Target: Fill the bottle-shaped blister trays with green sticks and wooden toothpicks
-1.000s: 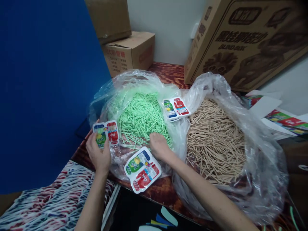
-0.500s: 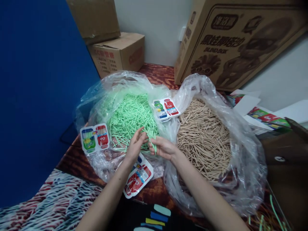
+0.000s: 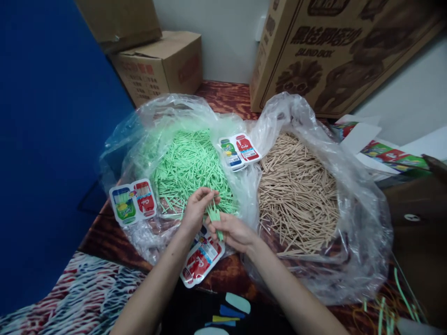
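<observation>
My right hand [image 3: 234,231] is closed round a small bundle of thin green sticks [image 3: 214,217], their ends pointing up and slightly left. My left hand [image 3: 198,207] pinches at the upper end of a green stick just above that bundle, fingertips close together. Both hands are over the near edge of a large heap of green sticks [image 3: 190,163] in a clear plastic bag [image 3: 127,149]. Below my wrists lies a two-bottle-shaped printed pack [image 3: 202,260], partly covered by my left forearm.
A similar filled pack [image 3: 132,201] lies at the left, and stacked packs [image 3: 239,151] sit between the bags. Brown sticks [image 3: 296,190] fill a second bag [image 3: 366,242] at the right. Cardboard boxes [image 3: 157,65] and a large carton [image 3: 335,60] stand behind; loose green sticks [image 3: 382,311] lie lower right.
My hands have come slightly nearer to me, and the bundle in my right hand is lifted clear of the heap. My left fingers have closed at its top. The view has tilted down a little.
</observation>
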### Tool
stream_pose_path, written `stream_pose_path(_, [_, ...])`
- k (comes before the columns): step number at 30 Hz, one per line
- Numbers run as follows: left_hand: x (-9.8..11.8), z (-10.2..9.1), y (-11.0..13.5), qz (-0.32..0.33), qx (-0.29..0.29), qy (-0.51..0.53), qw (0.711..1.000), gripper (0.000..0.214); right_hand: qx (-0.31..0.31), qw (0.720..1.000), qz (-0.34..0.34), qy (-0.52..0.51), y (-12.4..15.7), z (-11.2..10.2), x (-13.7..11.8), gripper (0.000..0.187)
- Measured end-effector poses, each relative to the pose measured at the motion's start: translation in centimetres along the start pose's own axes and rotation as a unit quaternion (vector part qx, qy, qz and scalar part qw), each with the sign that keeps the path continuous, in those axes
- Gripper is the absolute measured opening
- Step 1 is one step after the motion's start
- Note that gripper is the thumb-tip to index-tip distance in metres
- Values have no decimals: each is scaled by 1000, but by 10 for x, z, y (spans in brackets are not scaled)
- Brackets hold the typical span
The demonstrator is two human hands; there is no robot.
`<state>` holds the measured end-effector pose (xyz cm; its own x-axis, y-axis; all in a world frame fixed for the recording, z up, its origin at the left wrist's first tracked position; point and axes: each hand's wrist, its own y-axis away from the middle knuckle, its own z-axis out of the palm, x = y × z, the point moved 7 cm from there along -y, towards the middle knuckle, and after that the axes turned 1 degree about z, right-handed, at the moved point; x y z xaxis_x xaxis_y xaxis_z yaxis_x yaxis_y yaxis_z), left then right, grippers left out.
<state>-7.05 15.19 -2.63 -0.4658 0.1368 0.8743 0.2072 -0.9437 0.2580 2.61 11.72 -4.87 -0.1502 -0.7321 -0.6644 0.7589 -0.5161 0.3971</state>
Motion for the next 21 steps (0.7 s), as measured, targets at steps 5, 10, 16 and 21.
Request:
stream_pose_path(5, [47,-7,-3,161,13,-346,924,42,158,959,-143,188,30,-9,-4,16])
stream_pose_path(10, [63,-2,20,294,-37,-537,790,38,272,891,-183,313,51,-13,5,11])
stream_pose_path(16, [43,-8,61,290,-110,-553,773,26,282,870,-226,337,54,-14,15,15])
stream_pose_path(21, [21,-39,89,273,-60,-595,753,16,253,866,-258,344,59,-20,15,19])
